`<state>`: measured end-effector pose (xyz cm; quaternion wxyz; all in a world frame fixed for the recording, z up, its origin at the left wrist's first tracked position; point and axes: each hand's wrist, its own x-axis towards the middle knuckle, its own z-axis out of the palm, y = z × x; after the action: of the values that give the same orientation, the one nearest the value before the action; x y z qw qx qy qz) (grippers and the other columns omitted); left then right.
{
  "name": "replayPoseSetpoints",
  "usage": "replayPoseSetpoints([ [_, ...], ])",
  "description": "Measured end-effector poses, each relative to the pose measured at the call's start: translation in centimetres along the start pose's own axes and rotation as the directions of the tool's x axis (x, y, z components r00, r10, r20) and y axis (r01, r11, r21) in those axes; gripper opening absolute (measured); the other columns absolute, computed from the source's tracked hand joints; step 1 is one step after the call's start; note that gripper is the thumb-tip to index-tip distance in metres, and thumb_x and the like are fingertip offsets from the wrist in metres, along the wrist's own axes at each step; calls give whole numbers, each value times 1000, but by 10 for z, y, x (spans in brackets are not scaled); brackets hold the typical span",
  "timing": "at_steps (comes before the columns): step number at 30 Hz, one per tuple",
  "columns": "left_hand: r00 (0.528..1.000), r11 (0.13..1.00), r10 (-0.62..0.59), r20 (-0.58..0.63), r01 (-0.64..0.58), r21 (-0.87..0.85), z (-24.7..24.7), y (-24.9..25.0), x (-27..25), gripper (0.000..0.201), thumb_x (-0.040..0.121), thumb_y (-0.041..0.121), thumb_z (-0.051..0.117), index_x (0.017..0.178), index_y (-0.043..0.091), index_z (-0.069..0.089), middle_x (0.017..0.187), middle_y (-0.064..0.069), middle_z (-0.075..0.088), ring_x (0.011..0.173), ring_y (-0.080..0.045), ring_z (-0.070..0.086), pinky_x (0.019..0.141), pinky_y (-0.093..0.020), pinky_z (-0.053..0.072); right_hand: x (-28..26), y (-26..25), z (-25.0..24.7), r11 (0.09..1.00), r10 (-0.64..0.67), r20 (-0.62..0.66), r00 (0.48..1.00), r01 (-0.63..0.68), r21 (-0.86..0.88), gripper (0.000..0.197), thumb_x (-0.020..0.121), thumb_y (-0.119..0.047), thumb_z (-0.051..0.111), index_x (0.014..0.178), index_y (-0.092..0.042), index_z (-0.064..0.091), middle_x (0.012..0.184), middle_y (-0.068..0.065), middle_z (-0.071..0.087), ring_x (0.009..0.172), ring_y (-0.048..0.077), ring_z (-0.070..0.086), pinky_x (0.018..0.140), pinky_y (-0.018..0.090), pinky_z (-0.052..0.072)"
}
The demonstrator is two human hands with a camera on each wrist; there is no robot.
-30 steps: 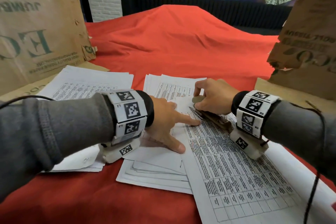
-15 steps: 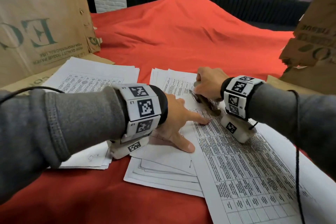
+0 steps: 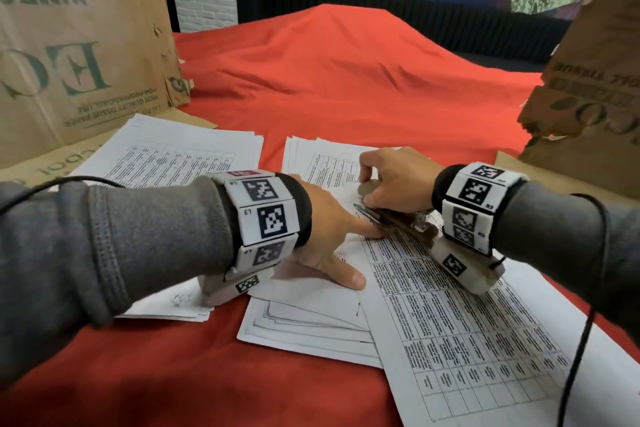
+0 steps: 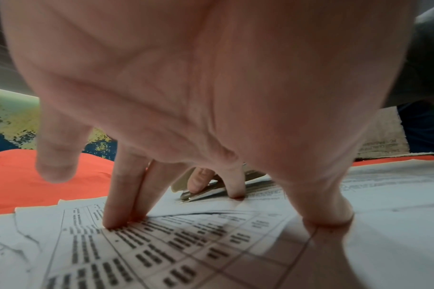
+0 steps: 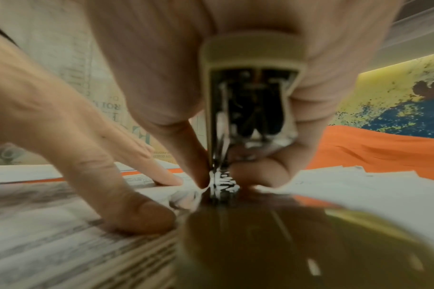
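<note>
A beige and metal stapler lies over the top corner of a printed table sheet. My right hand grips the stapler from above, thumb at its near side; the right wrist view shows its rear end between my fingers. My left hand presses flat on the papers just left of the stapler's nose, fingers straight; the fingertips rest on the print, and the stapler's metal nose shows beyond them.
A red cloth covers the table. A second stack of printed sheets lies at the left, more loose sheets under the top one. Brown cardboard boxes stand at the left and right. A black cable hangs from my right sleeve.
My right hand and the stapler have shifted slightly farther up the sheet towards its top corner. My left hand has stayed pressed on the papers.
</note>
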<state>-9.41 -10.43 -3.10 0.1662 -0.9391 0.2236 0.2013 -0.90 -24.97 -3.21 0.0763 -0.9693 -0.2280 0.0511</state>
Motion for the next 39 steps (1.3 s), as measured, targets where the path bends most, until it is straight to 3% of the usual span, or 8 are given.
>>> replayPoseSetpoints([
  [8,1000,998,13,23,-14,58,3,0,4,83,81,94,24,151,67,-12,128,-5,60,123,-30,53,109,-56,40,14,3,7,996,-78,-37,996,79,28,11,90,-27,64,100,-26,60,97,-3,66,94,23,60,77,36,52],
  [13,999,997,32,19,-34,70,3,-1,7,85,81,94,26,151,66,-14,122,-5,64,116,-30,59,104,-52,47,17,5,7,995,-73,-45,996,76,67,14,89,-26,67,102,-24,63,93,-4,61,85,16,58,60,26,41],
  [17,999,997,30,18,-32,67,1,0,5,84,83,92,28,152,65,-13,128,-7,61,121,-31,56,105,-52,46,31,-6,13,992,-119,-74,990,121,25,9,93,-23,59,102,-19,59,94,0,67,91,25,62,76,36,56],
  [25,1000,999,-23,11,23,-47,5,-3,5,89,77,95,36,150,69,-10,140,-17,45,127,-34,46,94,-47,48,48,-6,-1,994,-24,-112,993,35,102,13,94,-29,64,101,-19,59,86,2,65,70,16,59,51,27,42],
  [28,997,989,-67,29,70,-131,2,-7,6,105,69,95,53,155,60,3,146,-12,38,133,-33,43,90,-46,45,32,25,-20,989,54,-135,989,-35,145,19,91,-35,71,100,-22,60,89,2,71,72,22,69,52,28,49],
  [30,992,975,-120,32,124,-185,-7,-10,9,117,61,93,64,156,44,18,146,-6,40,131,-30,48,97,-45,48,14,52,-32,980,124,-149,981,-98,171,19,89,-34,74,98,-23,61,85,1,73,73,26,73,51,28,51],
  [35,959,940,-277,-57,259,-221,-28,-16,33,122,64,94,60,153,14,33,144,-7,50,122,-28,58,104,-46,51,-35,110,-47,955,281,-178,943,-256,149,27,80,-37,83,92,-24,63,86,3,75,73,22,69,66,36,56],
  [39,930,922,-176,-322,42,-384,-52,11,55,87,80,78,65,140,15,55,132,-1,64,114,-22,62,96,-33,50,-72,131,-51,946,312,-262,913,-274,174,31,75,-41,86,89,-25,63,88,0,71,76,17,64,66,33,50],
])
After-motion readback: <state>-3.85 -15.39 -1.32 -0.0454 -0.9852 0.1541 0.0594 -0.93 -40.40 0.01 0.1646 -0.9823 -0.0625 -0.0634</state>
